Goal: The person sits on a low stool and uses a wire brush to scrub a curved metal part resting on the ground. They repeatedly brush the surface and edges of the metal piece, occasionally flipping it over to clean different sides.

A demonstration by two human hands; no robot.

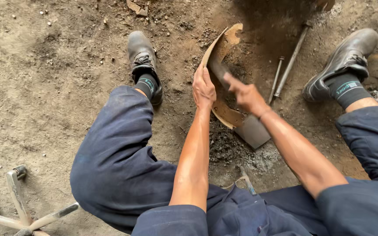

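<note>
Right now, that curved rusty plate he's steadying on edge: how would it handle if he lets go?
The curved rusty plate looks like stiff sheet metal, so it probably won't flex. It stands on edge in loose dirt, steadied only by the left hand, so it would likely tip. Its edges look jagged.

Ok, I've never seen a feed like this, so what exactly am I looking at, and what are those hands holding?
This is one camera worn on a seated person's head, looking down past their blue-trousered knees at a dirt floor. The left hand grips the edge of a curved, rusty brown metal piece standing on the ground. The right hand holds a blurred dark tool against it. A flat grey metal plate lies beneath, two long metal rods beside the right boot, and a metal cross wrench at lower left.
</note>
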